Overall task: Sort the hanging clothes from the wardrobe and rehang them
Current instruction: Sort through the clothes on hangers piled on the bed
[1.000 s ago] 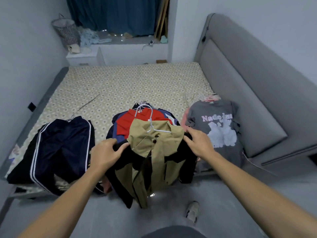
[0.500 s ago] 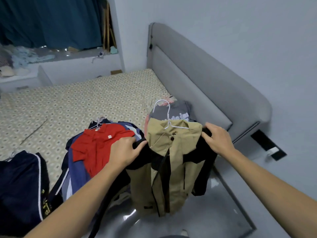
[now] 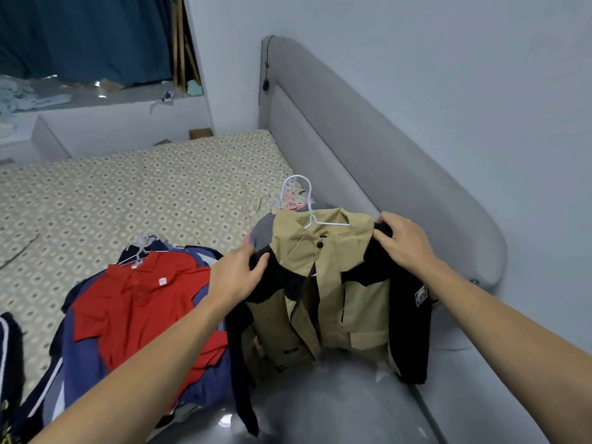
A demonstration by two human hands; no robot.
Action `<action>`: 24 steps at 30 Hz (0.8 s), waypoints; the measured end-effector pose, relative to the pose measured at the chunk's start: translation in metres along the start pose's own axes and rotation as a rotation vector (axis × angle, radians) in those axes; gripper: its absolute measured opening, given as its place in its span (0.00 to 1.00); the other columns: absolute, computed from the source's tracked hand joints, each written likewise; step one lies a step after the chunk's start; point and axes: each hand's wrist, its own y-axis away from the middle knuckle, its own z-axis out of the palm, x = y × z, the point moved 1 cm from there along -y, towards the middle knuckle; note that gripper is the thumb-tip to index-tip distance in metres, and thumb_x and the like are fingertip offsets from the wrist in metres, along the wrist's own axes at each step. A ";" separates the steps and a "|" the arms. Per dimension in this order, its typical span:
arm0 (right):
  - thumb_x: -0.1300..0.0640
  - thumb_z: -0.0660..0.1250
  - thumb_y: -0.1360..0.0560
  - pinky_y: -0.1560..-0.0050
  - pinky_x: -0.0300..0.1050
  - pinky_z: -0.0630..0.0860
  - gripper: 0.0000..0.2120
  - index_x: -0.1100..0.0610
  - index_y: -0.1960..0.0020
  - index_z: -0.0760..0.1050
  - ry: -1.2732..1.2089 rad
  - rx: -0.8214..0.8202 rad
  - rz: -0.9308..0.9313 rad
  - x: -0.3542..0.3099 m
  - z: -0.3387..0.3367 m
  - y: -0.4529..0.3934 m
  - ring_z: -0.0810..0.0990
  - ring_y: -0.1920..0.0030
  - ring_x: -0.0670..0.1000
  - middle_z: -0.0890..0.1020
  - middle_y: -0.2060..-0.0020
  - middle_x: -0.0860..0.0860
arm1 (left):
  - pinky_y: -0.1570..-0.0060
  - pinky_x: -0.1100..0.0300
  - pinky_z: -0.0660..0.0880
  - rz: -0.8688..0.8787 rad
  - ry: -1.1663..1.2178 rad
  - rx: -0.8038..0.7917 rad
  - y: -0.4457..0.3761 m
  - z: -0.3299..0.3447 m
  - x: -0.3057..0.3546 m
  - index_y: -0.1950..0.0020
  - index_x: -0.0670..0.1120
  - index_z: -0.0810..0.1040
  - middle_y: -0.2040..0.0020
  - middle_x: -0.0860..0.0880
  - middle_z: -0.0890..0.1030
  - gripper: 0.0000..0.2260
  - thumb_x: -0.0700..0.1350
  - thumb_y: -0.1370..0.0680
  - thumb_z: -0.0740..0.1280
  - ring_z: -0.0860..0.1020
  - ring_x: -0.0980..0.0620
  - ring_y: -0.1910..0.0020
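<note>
The tan and black jacket [image 3: 333, 283] hangs in the lower middle of the frame, held up on a white hanger [image 3: 307, 206] over the bed's near edge. The left hand [image 3: 235, 277] pinches the jacket's black shoulder between thumb and curled fingers, and the right hand [image 3: 405, 241] grips the other shoulder, fingers curled over the top.

The main risk is the hanger slipping out. Neither hand holds its hook, so a tilt or tug could let it slide from the collar, which lies open with one side folded back. The long dangling sleeves could also snag on the red shirt [image 3: 144, 302] and the pile at lower left.

Compared with a second ago, the jacket has moved from above the red shirt's pile toward the right, close to the grey headboard [image 3: 368, 161]. It now covers most of the grey printed shirt; what looks like a sliver of that shirt, though it is hard to be sure, shows behind the collar.
</note>
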 end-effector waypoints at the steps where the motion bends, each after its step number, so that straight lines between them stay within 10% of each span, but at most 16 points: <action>1: 0.45 0.66 0.21 0.59 0.49 0.68 0.09 0.46 0.55 0.69 0.003 -0.007 0.005 0.004 0.003 -0.015 0.76 0.56 0.54 0.80 0.58 0.47 | 0.64 0.49 0.71 0.004 0.011 0.004 -0.018 0.005 -0.002 0.61 0.47 0.68 0.62 0.51 0.77 0.20 0.61 0.17 0.62 0.78 0.44 0.58; 24: 0.50 0.64 0.17 0.46 0.59 0.75 0.12 0.59 0.45 0.77 0.136 -0.242 -0.047 0.115 0.206 -0.372 0.76 0.42 0.62 0.80 0.48 0.57 | 0.61 0.49 0.69 -0.209 0.051 -0.184 -0.325 0.164 -0.074 0.45 0.45 0.64 0.49 0.46 0.72 0.09 0.47 0.17 0.63 0.72 0.43 0.52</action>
